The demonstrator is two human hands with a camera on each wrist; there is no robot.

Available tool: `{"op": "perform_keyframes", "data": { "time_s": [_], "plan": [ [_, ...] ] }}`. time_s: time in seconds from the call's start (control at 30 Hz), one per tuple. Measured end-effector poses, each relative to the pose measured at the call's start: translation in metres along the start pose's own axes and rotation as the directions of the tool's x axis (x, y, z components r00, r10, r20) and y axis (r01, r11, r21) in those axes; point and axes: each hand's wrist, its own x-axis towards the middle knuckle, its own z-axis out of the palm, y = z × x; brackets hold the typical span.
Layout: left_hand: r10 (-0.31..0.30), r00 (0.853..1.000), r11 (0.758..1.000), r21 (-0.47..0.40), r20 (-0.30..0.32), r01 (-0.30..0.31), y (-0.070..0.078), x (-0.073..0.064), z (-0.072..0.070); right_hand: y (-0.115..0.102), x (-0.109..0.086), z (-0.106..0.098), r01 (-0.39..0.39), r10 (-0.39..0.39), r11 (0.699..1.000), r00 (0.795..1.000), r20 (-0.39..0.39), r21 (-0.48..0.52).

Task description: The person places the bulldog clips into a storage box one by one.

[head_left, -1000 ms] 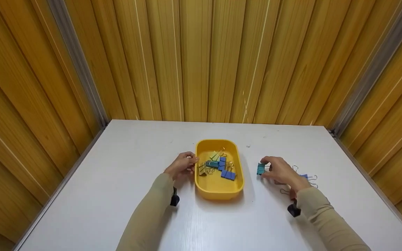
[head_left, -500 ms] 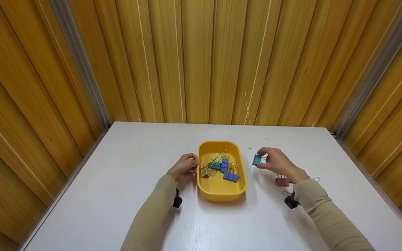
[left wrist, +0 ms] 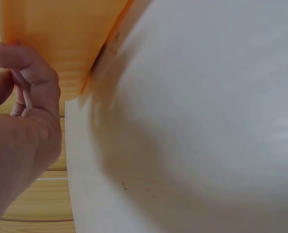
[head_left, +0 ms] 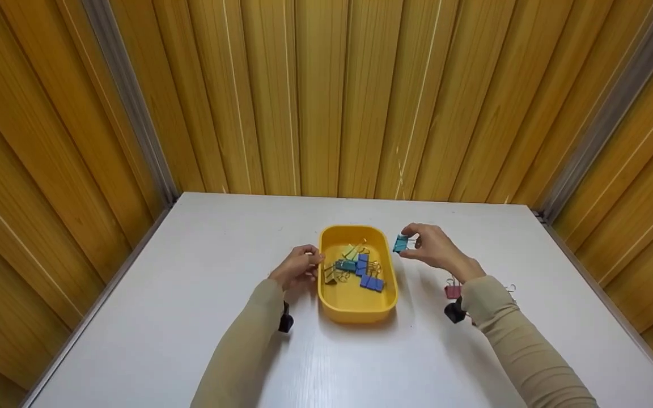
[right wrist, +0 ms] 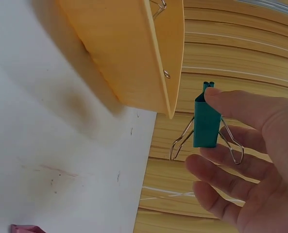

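Clip (head_left: pixel 401 243): teal, with silver wire loops that stick out on two sides. It is up in the air over the desk (head_left: pixel 230 243), at the tips of the right hand (head_left: pixel 435 247).
Right hand: pinching the teal clip, thumb on one end and fingers on the other. It is just beside the tub (head_left: pixel 358 309), not touching it.
Left hand (head_left: pixel 297 266): fingers bent, holding the tub by its side.
Tub: yellow, sitting on the white desk between the two hands.
Inside the tub: an olive clip (head_left: pixel 330 276) is closest to the left hand. Two blue clips (head_left: pixel 372 283) are on the side toward the right hand. Another teal one (head_left: pixel 346 265) is in the middle, and a pale green clip (head_left: pixel 350 251) lies behind it.
Pink clip (head_left: pixel 452 292): on the desk, nearer the person than the right hand, close to that wrist.
Wire loops (head_left: pixel 511 288): poking out past the right sleeve (head_left: pixel 522 334); the rest is hidden.
Wrists: a black thing (head_left: pixel 455 311) hangs under each one.
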Motion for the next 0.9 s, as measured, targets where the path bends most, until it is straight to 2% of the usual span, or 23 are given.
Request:
{"op": "perform_keyframes", "data": {
  "time_s": [0.5, 0.77, 0.9],
  "plan": [
    [-0.022, 1.0, 1.0, 0.005, -0.008, 0.022, 0.002, -0.002, -0.001, -0.011, 0.016, -0.001, -0.032, 0.032, 0.998, 0.999, 0.008, 0.061],
    [-0.023, 1.0, 1.0, -0.005, -0.01, 0.023, 0.001, 0.0, -0.002, -0.018, 0.023, 0.002, 0.006, -0.005, 0.999, 1.0, -0.013, 0.051],
    [0.0, 1.0, 1.0, -0.02, 0.005, 0.0, 0.0, 0.0, -0.003, -0.022, 0.027, 0.004, 0.017, -0.016, 0.999, 1.0, -0.014, 0.051]
  ]
}}
